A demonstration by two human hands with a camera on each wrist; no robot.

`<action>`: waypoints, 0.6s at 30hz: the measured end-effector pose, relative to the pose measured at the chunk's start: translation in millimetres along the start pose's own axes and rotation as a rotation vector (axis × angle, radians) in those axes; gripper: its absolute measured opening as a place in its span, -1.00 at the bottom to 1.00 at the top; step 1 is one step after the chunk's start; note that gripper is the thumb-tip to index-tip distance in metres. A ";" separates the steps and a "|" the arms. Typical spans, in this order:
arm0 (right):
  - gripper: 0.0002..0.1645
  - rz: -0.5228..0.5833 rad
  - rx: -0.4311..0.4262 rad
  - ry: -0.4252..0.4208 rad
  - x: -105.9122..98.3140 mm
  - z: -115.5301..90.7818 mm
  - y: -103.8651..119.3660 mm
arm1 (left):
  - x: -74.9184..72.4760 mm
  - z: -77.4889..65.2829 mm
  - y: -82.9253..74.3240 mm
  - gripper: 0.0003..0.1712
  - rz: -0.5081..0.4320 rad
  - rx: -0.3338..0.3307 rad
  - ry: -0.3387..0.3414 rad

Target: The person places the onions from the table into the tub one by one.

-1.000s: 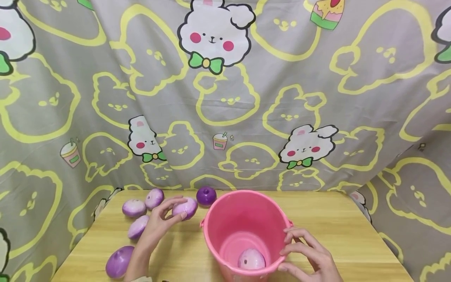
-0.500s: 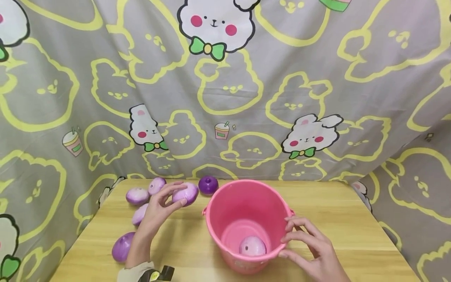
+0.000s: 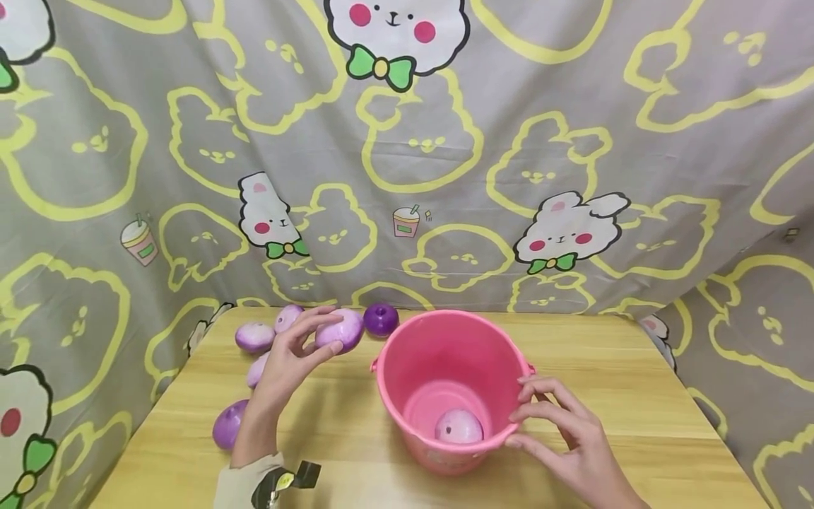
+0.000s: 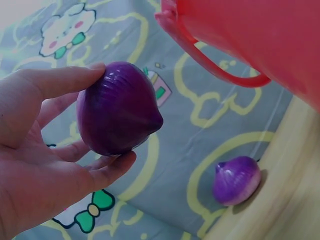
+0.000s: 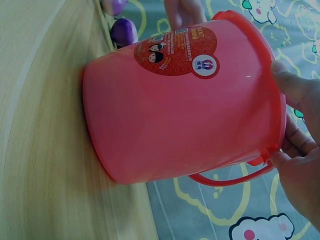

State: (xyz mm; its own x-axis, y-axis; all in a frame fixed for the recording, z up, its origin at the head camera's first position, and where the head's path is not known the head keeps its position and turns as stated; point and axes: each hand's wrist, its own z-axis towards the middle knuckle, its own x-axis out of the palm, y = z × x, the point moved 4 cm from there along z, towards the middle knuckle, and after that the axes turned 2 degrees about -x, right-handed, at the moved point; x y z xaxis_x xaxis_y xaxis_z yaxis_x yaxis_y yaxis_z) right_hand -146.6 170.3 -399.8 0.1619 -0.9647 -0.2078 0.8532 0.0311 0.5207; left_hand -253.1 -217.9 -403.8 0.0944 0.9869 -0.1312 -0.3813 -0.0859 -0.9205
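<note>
Raised over the table, my left hand (image 3: pixel 280 371) holds a purple-and-white onion (image 3: pixel 345 330) between thumb and fingers. In the left wrist view this onion (image 4: pixel 120 110) shows its dark purple side, its pointed end facing away from the palm. A pink bucket (image 3: pixel 439 458) stands upright just right of the held onion. My right hand (image 3: pixel 575 431) pinches the bucket's right rim with thumb and fingertips. Inside, one pale onion (image 3: pixel 459 426) lies at the bottom. The right wrist view shows the bucket wall (image 5: pixel 175 120) with a red label and its hanging handle (image 5: pixel 225 181).
Behind the bucket, near the table's back edge, sits a dark purple onion (image 3: pixel 381 320). Several more onions, among them a purple one (image 3: pixel 229 424) and a whitish one (image 3: pixel 254 336), lie on the left of the wooden table (image 3: pixel 610 360). A patterned curtain (image 3: pixel 445 184) surrounds the table.
The head view has tilted down, so everything sits higher in it. My left hand keeps hold of the onion and my right hand stays on the bucket rim.
</note>
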 end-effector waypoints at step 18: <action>-0.62 0.011 -0.033 0.003 -0.5 -2.4 -3.6 | 4.4 -5.2 -28.3 -0.55 -0.033 0.067 0.025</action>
State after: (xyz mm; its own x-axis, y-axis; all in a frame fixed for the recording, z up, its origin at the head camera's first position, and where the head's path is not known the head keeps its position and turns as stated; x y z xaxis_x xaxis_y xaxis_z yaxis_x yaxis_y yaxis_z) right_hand -148.6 171.3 -403.5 0.1728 -0.9636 -0.2042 0.8673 0.0506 0.4952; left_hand -237.1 -211.8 -380.3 0.1309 0.9852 -0.1108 -0.4381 -0.0428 -0.8979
